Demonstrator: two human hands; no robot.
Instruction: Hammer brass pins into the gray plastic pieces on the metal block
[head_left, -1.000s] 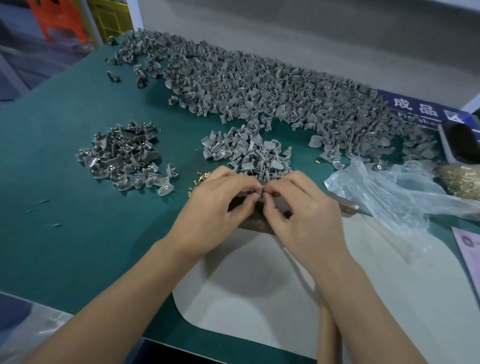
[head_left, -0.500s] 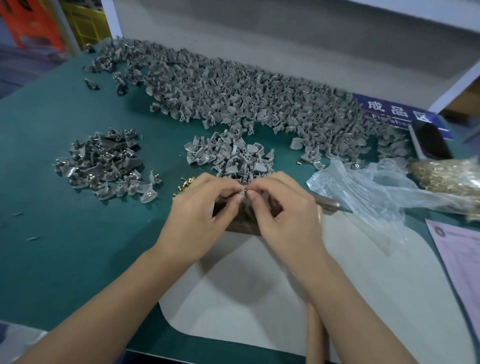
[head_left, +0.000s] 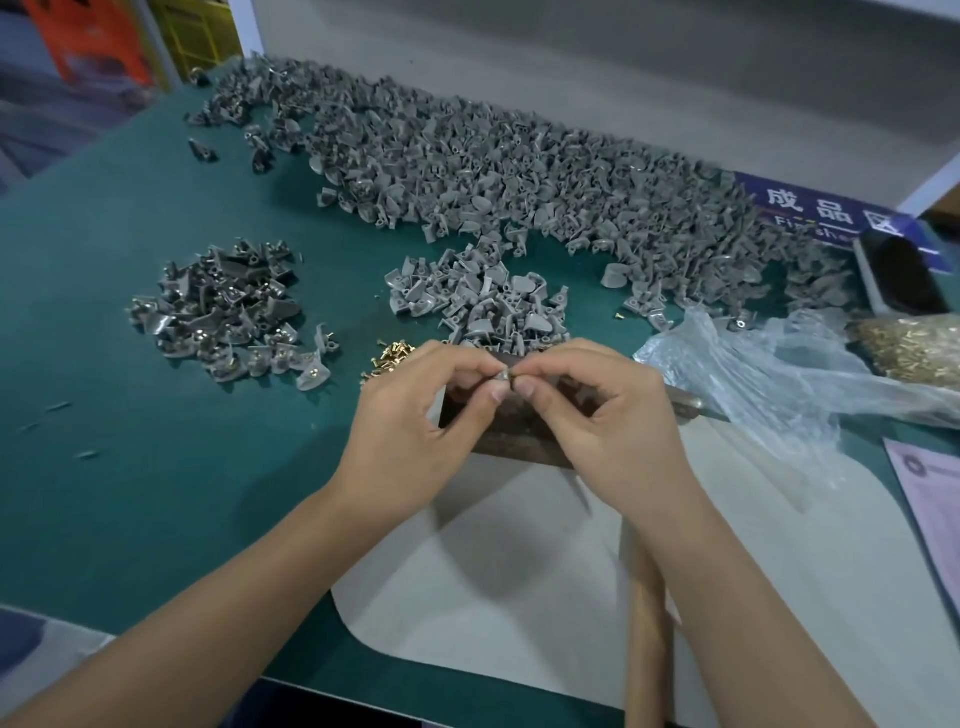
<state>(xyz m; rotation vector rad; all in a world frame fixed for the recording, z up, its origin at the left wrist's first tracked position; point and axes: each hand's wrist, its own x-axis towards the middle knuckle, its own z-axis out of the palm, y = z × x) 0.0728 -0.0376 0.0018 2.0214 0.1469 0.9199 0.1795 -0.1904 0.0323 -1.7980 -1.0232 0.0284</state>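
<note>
My left hand (head_left: 415, 426) pinches a small gray plastic piece (head_left: 502, 375) between thumb and fingertips, just above the dark metal block (head_left: 519, 436). My right hand (head_left: 618, 426) pinches a brass pin (head_left: 513, 379) against that piece, fingertips of both hands touching. A small heap of loose brass pins (head_left: 390, 354) lies left of the block. A wooden hammer handle (head_left: 647, 623) lies under my right forearm; its head is hidden.
A heap of gray pieces (head_left: 483, 301) lies behind the block, a darker pile with pins fitted (head_left: 228, 306) at left, a long heap (head_left: 519, 171) at the back. A clear plastic bag (head_left: 779, 374) and more brass pins (head_left: 914, 348) lie right. A white mat (head_left: 519, 571) covers the green table.
Both hands stayed together over the block, fingertips shifting slightly around the piece and pin. The camera view moved a little.
</note>
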